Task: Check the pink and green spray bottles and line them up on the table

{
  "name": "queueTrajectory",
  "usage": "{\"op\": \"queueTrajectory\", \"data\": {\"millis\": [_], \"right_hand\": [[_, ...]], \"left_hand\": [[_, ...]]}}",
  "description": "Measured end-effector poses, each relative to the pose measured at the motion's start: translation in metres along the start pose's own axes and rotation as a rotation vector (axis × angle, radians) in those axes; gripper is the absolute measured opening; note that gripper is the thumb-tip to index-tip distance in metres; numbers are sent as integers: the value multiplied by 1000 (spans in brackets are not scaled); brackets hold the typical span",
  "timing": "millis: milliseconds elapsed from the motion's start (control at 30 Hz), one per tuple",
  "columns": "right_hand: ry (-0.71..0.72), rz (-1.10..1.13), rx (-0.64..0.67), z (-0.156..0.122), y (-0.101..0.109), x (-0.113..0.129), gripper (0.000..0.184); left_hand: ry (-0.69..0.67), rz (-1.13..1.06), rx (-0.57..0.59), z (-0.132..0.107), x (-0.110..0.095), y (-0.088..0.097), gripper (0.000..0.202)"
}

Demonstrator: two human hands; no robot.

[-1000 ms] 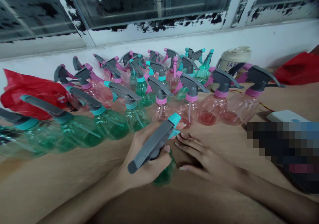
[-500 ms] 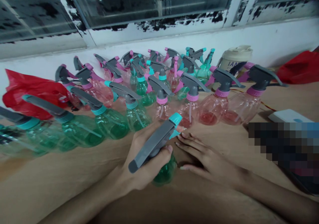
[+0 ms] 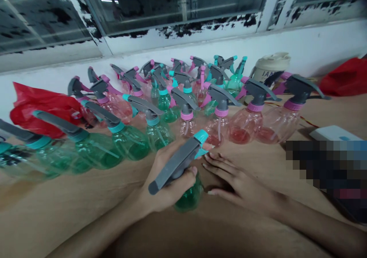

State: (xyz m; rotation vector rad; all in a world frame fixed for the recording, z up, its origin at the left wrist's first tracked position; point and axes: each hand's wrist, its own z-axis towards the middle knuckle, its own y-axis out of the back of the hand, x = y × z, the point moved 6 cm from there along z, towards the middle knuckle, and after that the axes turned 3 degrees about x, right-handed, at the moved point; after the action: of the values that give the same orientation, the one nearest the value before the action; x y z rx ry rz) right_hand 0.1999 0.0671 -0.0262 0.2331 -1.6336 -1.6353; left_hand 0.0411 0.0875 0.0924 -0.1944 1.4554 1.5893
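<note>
My left hand (image 3: 163,181) is wrapped round the neck of a green spray bottle (image 3: 187,197), which stands on the wooden table (image 3: 71,212). The bottle's grey trigger head (image 3: 177,162) with its teal nozzle sticks out above my fingers. Just to the right, my right hand (image 3: 237,183) lies flat on the table with its fingers stretched out, the fingertips close to the bottle and the nozzle. Nothing is in that hand.
Several green and pink spray bottles (image 3: 183,109) stand in rows behind my hands, up to the white wall. A red bag (image 3: 43,107) lies at the left, another red bag (image 3: 342,80) at the far right. A cream tub (image 3: 271,68) and a white box (image 3: 332,133) sit to the right.
The view has shifted slightly to the left. Both hands and the held bottle stay almost where they were.
</note>
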Motion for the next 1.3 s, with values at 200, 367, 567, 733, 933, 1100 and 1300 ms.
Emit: {"op": "queueTrajectory", "data": {"millis": [200,367,567,733,933,1100,1300], "right_hand": [[2,25,-19,-1,0,-2,65],[-6,10,-15,-1,1,-1,63],[2,32,-30,-1,1,-1,65],[-10,4,4,-1,-1,-2,64],[2,40,-16,0,0,-2,65],[26,49,-36,0,-1,-2,64],[20,-12,-26,2,1,3,62]], "left_hand": [[-33,-60,8,2,-4,0,5],[-25,-78,15,1,-4,0,6],[-2,-71,14,1,0,-3,12],[-25,-109,0,2,-1,-4,19],[-12,-106,-20,-2,-1,-6,25],[52,-93,3,-12,7,-10,42],[91,-69,70,-33,12,-8,42]]}}
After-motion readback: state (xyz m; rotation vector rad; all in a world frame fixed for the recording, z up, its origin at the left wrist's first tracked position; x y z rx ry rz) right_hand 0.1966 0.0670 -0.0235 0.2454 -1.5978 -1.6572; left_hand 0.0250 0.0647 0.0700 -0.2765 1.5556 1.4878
